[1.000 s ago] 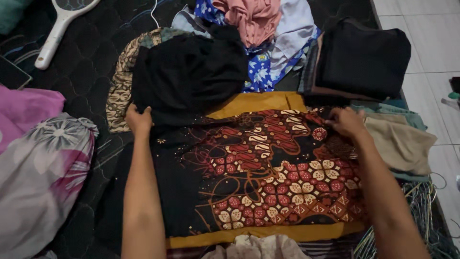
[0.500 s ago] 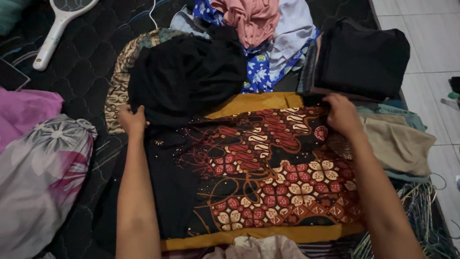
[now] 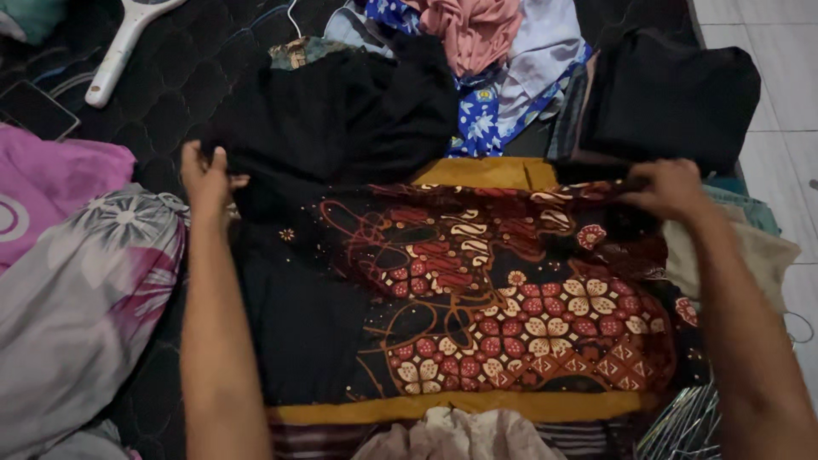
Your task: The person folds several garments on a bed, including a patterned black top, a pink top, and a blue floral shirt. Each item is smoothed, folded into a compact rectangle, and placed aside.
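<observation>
A dark batik cloth (image 3: 477, 298) with red flowers and a mustard border lies spread in front of me on a dark quilted mattress (image 3: 196, 68). My left hand (image 3: 207, 175) grips its far left edge, lifted a little. At the far right edge my right hand (image 3: 669, 187) pinches the cloth and holds it raised. Both forearms stretch out along the sides of the cloth. A black garment (image 3: 341, 111) lies just beyond the cloth, between my hands.
A pile of pink, white and blue floral clothes (image 3: 486, 60) sits at the back. A folded black stack (image 3: 673, 94) and beige cloths (image 3: 758, 255) lie right. A flowered pillow (image 3: 77, 290), a phone (image 3: 34, 111) and a white racket-shaped swatter (image 3: 128, 43) lie left. Tiled floor (image 3: 784, 51) at right.
Both hands have moved outward and away from me along the cloth's far edge and lifted it. The brown patterned garment at the left is now mostly covered.
</observation>
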